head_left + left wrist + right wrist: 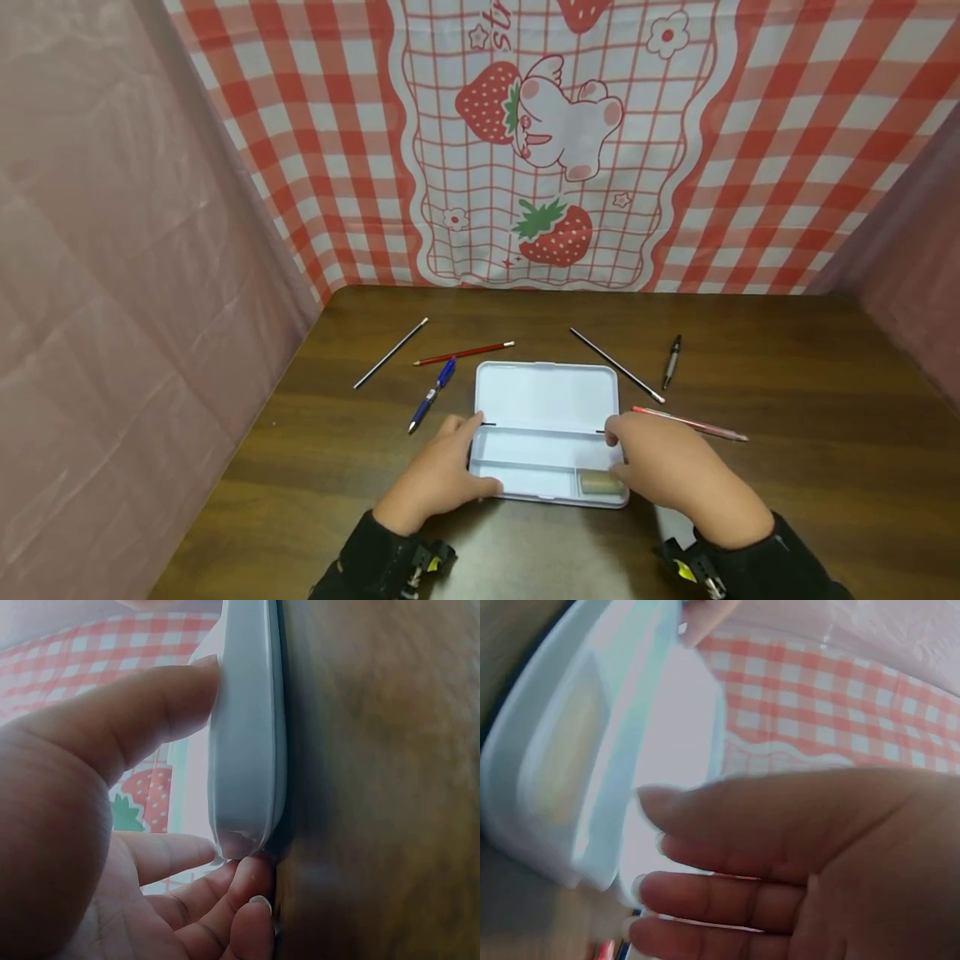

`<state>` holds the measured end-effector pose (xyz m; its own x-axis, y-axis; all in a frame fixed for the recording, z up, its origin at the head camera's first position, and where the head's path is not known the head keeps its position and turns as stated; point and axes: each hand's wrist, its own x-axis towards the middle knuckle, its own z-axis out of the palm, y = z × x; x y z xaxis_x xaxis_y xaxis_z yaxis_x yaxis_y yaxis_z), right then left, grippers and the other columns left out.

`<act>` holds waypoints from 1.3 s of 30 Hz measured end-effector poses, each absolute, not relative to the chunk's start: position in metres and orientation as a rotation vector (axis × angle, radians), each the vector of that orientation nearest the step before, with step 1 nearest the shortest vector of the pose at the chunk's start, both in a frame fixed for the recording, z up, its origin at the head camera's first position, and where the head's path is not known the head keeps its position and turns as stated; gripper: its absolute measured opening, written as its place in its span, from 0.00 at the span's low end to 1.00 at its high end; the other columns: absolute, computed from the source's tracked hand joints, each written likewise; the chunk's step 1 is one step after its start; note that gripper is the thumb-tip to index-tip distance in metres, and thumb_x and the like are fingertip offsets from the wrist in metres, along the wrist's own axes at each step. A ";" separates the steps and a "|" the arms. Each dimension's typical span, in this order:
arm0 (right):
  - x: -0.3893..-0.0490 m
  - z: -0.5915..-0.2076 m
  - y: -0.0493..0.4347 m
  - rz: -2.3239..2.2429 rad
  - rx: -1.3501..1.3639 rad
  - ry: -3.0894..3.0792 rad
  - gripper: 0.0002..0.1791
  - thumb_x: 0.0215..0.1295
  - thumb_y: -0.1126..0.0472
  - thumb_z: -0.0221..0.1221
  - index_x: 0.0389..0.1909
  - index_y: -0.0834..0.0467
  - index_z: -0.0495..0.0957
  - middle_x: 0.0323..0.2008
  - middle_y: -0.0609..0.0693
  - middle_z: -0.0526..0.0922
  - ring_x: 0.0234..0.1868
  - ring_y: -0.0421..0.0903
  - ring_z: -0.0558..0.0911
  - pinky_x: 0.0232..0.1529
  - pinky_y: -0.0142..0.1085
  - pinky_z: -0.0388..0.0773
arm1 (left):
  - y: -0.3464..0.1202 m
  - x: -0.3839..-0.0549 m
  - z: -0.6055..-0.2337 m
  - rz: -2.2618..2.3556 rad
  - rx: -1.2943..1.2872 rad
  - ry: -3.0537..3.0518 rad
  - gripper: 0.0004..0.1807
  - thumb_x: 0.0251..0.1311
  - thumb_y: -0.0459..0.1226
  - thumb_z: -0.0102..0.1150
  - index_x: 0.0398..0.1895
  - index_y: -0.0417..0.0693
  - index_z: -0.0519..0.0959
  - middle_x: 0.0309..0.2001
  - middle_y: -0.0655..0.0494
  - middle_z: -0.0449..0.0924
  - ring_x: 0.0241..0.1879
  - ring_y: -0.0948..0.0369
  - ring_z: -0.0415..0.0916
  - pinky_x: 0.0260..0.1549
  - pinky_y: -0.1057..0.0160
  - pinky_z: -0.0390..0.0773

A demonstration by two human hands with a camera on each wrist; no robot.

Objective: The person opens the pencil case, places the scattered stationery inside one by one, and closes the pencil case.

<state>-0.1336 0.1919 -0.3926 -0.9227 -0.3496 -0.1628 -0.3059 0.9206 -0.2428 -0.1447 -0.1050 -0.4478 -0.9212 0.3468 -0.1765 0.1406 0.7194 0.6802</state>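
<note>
A white pencil case [547, 397] lies with its lid raised back, front side toward me. Its small right front compartment holds an olive-beige block [597, 482]; the long compartments show bare white. My left hand [444, 468] grips the case's left end: in the left wrist view the thumb [161, 705] is on the rim and the fingertips [251, 881] are at the corner low by the table. At the right end, my right hand [667, 458] reaches over the edge. In the right wrist view its fingers [705, 900] are nearly straight, with fingertips near the lid.
Behind the case to the left lie a dark pencil [391, 353], a red pencil [465, 353] and a blue pen [432, 396]. To the right are another dark pencil [617, 365], a grey-black pen [672, 362] and a pink pen [697, 425]. A checked cloth [360, 167] hangs behind the table [300, 500].
</note>
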 end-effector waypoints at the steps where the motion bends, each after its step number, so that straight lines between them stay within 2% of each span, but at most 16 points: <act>1: -0.133 -0.394 0.195 -0.305 -0.494 2.885 0.12 0.59 0.59 0.73 0.39 0.55 0.81 0.27 0.42 0.78 0.26 0.42 0.72 0.29 0.43 0.73 | -0.105 -0.145 -0.448 1.005 0.383 2.634 0.58 0.51 0.50 0.79 0.81 0.41 0.57 0.70 0.39 0.63 0.63 0.45 0.70 0.62 0.42 0.70; 8: -0.131 -0.403 0.227 -0.155 -0.532 2.955 0.12 0.59 0.54 0.74 0.35 0.53 0.80 0.29 0.43 0.80 0.26 0.42 0.75 0.29 0.44 0.75 | -0.106 -0.144 -0.449 1.009 0.374 2.634 0.58 0.51 0.50 0.79 0.81 0.42 0.58 0.69 0.39 0.64 0.63 0.46 0.70 0.62 0.42 0.70; 16: -0.137 -0.418 0.266 -0.078 -0.831 3.140 0.15 0.56 0.56 0.75 0.40 0.55 0.82 0.34 0.44 0.80 0.34 0.45 0.81 0.36 0.48 0.80 | -0.105 -0.143 -0.451 1.008 0.388 2.644 0.58 0.50 0.50 0.79 0.80 0.41 0.58 0.68 0.39 0.65 0.62 0.45 0.70 0.62 0.42 0.70; 21: -0.146 -0.419 0.287 -0.034 -0.864 3.212 0.18 0.54 0.57 0.76 0.42 0.59 0.83 0.36 0.48 0.79 0.36 0.49 0.80 0.36 0.49 0.80 | -0.105 -0.143 -0.450 1.015 0.381 2.645 0.57 0.50 0.49 0.79 0.80 0.41 0.58 0.68 0.39 0.65 0.62 0.46 0.71 0.62 0.42 0.70; 27: -0.158 -0.420 0.299 0.001 -0.768 3.151 0.23 0.52 0.59 0.77 0.46 0.64 0.82 0.41 0.57 0.80 0.40 0.56 0.82 0.37 0.53 0.81 | -0.104 -0.144 -0.450 1.013 0.376 2.645 0.57 0.50 0.49 0.80 0.80 0.41 0.59 0.68 0.39 0.65 0.62 0.46 0.70 0.62 0.42 0.70; 30: -0.165 -0.422 0.303 -0.027 -0.709 3.113 0.22 0.52 0.61 0.76 0.45 0.66 0.81 0.40 0.57 0.80 0.37 0.54 0.82 0.35 0.52 0.80 | -0.104 -0.144 -0.450 1.016 0.381 2.643 0.57 0.50 0.49 0.80 0.80 0.40 0.59 0.68 0.39 0.65 0.62 0.46 0.71 0.62 0.42 0.70; 35: -0.172 -0.427 0.303 -0.124 -0.626 3.030 0.12 0.53 0.66 0.72 0.35 0.60 0.79 0.29 0.48 0.75 0.27 0.45 0.74 0.28 0.45 0.75 | -0.103 -0.146 -0.450 1.005 0.378 2.640 0.56 0.51 0.50 0.79 0.80 0.42 0.59 0.68 0.40 0.65 0.61 0.47 0.71 0.62 0.43 0.70; 39: -0.174 -0.431 0.300 -0.149 -0.599 2.986 0.11 0.53 0.69 0.70 0.32 0.57 0.77 0.27 0.45 0.72 0.25 0.44 0.71 0.27 0.42 0.73 | -0.102 -0.146 -0.451 0.992 0.370 2.641 0.57 0.51 0.50 0.79 0.80 0.43 0.59 0.68 0.41 0.65 0.61 0.48 0.71 0.62 0.43 0.70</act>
<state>-0.1740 0.3002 -0.4306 -0.9186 -0.3888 -0.0716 -0.3797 0.9181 -0.1140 -0.1463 -0.1025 -0.4508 -0.9235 0.3377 -0.1820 0.1344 0.7292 0.6710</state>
